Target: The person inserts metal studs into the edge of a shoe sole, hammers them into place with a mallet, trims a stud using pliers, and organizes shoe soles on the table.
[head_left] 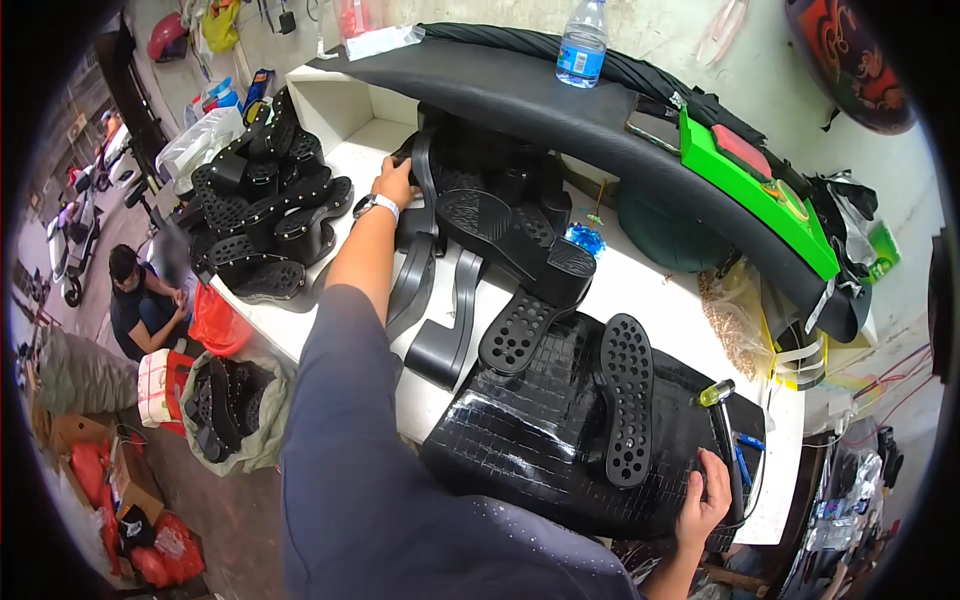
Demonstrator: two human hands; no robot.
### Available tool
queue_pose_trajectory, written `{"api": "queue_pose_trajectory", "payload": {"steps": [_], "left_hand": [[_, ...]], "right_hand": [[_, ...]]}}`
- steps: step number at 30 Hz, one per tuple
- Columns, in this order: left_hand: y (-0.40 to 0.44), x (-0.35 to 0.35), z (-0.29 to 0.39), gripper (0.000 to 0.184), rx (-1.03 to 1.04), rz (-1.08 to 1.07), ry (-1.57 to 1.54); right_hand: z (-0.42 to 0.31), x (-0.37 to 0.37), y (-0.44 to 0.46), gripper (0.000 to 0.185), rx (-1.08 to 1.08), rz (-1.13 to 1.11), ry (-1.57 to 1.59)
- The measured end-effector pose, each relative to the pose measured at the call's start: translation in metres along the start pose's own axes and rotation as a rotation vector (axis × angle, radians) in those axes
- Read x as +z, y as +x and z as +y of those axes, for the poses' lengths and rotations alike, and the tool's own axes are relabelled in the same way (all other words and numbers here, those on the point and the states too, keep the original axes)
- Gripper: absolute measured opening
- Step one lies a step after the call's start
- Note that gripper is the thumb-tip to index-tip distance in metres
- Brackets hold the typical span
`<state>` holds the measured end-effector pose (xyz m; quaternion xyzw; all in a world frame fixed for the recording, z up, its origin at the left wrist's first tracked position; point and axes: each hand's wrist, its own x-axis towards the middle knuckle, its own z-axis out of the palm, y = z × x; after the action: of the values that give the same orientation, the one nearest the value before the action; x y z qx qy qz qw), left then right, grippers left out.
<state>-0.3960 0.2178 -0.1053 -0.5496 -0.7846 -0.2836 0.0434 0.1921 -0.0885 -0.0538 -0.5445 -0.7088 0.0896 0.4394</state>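
My left hand (396,184), a watch on its wrist, is closed on a black shoe sole at the left side of the sole pile (478,215); its fingertips are partly hidden. My right hand (706,498) is empty with fingers apart, at the right edge of the glossy black crocodile-pattern sheet (530,425). On that sheet lies a sole with round holes (628,400). Another holed sole (515,332) rests at its upper edge. A hammer (717,393) with a yellow-green head lies just above my right hand, beside blue pens (743,462).
Studded black soles (265,200) are heaped on the table's left end. A black padded shelf (480,75) carries a water bottle (582,45) and a green tray (750,190). A sack of soles (235,410) stands on the floor, near a crouching person (145,300).
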Motion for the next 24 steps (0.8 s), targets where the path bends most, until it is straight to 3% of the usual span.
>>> {"api": "queue_pose_trajectory", "payload": {"steps": [10,18,24], "left_hand": [[-0.014,-0.04,0.011,0.033,-0.107,0.17,-0.032],[-0.083,-0.145,0.026,0.024,0.059,0.327,0.136],[-0.143,-0.189,0.044,0.022,0.238,0.606,0.053]], "right_hand": [[-0.002,-0.004,-0.01,0.026,0.003,0.01,0.065],[0.003,-0.007,-0.014,0.025,-0.016,-0.022,0.11],[0.005,-0.004,-0.012,0.024,-0.04,-0.019,0.145]]}}
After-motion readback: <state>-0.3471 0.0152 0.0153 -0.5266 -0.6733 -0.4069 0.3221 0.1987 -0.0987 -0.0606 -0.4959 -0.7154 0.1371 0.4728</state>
